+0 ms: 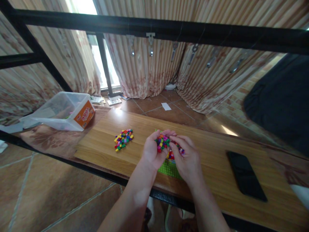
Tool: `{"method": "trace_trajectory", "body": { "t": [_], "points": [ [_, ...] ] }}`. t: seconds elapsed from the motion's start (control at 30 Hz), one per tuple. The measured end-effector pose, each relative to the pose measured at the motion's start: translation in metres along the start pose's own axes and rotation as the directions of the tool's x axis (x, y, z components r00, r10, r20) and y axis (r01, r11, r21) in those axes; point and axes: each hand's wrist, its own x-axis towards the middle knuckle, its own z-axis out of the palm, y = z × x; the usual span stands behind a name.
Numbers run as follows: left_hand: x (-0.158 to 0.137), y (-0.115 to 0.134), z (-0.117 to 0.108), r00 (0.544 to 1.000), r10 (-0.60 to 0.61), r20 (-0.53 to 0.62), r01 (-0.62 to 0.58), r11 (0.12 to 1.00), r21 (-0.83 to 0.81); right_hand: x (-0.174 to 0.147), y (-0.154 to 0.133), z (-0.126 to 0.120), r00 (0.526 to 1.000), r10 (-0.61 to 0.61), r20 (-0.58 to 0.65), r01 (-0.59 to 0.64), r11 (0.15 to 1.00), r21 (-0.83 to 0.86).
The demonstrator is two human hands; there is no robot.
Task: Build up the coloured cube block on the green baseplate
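My left hand [151,149] is cupped, palm up, around a heap of small colourful toy bricks [161,141]. Against the right side of that heap, my right hand [189,158] has its thumb and forefinger drawn together at a small green brick; the exact grip is partly hidden. Beneath both hands lies a green studded baseplate [170,169], with more red, yellow and purple bricks on it, largely covered by my fingers. To the left, a loose pile of mixed bricks [123,140] rests on the wooden board.
A clear plastic tub [60,120] with an orange label stands at the far left. On the right side of the wooden board [210,174] lies a black phone [246,175]. A dark metal bar [154,27] crosses above, in front of striped curtains.
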Motion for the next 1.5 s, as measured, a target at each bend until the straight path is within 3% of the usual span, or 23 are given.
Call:
{"method": "trace_trajectory", "body": {
  "t": [0.2,0.5,0.97,1.33,1.5],
  "points": [
    [0.0,-0.003,0.0,0.999,-0.017,0.041,0.019,0.999,-0.033,0.001,0.0,0.001,0.997,0.024,0.071,-0.021,0.999,-0.034],
    [-0.001,-0.001,-0.002,1.0,-0.019,-0.009,0.019,0.998,-0.059,0.001,0.004,-0.002,0.987,0.062,0.149,-0.064,0.998,0.009],
    [-0.001,0.002,0.0,0.999,-0.048,-0.025,0.047,0.998,-0.046,0.003,0.01,-0.012,0.957,0.012,0.289,-0.047,0.992,0.115],
    [0.004,-0.002,-0.006,0.997,-0.079,0.012,0.08,0.996,-0.031,0.004,0.01,-0.015,0.953,0.065,0.296,-0.095,0.992,0.087],
    [0.001,0.0,-0.002,0.997,-0.057,-0.06,0.053,0.996,-0.075,0.003,0.013,-0.014,0.963,0.097,0.25,-0.122,0.989,0.086]
  ]
}}
